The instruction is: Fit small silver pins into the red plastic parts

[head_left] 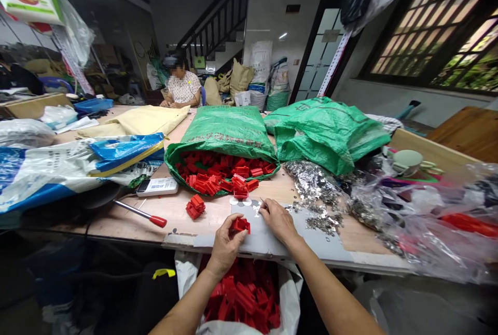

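We find the left hand (227,240), thumb opposing fingers, clamped on a red part (241,225) at the table's (218,213) near edge. The right hand (278,221) bends beside metal pieces (257,211); its grip we cannot determine.

A boxy, hollowed red plastic part (243,225) is pinched in the left hand (227,239); small silvery metal pieces (257,211) lie loosely clustered beside the right hand (277,220)
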Available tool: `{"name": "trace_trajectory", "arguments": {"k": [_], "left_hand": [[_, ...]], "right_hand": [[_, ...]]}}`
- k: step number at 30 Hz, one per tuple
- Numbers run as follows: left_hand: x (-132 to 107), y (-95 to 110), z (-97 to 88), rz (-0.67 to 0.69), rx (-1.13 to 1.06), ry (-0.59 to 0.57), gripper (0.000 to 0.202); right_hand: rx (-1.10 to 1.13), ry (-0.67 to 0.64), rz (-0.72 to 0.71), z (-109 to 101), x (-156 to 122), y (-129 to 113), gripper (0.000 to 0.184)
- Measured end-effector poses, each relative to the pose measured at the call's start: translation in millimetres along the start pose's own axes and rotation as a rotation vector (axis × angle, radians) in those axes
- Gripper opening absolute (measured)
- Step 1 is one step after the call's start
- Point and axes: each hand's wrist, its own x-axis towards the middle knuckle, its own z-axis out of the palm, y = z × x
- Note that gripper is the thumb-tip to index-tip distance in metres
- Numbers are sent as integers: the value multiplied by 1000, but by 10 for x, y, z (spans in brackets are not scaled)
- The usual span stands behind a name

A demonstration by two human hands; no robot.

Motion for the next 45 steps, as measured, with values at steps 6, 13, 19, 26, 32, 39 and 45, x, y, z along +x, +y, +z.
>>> {"name": "trace_trajectory", "arguments": {"k": [6, 13, 19, 26, 32, 39, 45], "left_hand": [[4, -39, 2, 19, 5, 46, 36], [5, -50, -3, 32, 6, 37, 35], [3, -42, 2, 22, 9, 47, 37], [1, -27, 3, 11, 5, 35, 36], [0, -54, -3, 14, 8, 23, 36], [3, -54, 12, 5, -41, 62, 36], [-214, 19, 27, -10, -29, 124, 30]], "right_hand": [[50, 106, 44, 92, -99, 43, 5], [146, 165, 41, 127, -105, 76, 8], [233, 196, -4, 137, -112, 90, 13], [306, 225, -31, 122, -103, 105, 15], [372, 250, -30, 133, -100, 119, 20], [524, 234, -50, 68, -150, 93, 24], [690, 146, -57, -2, -389, -135, 25]]}}
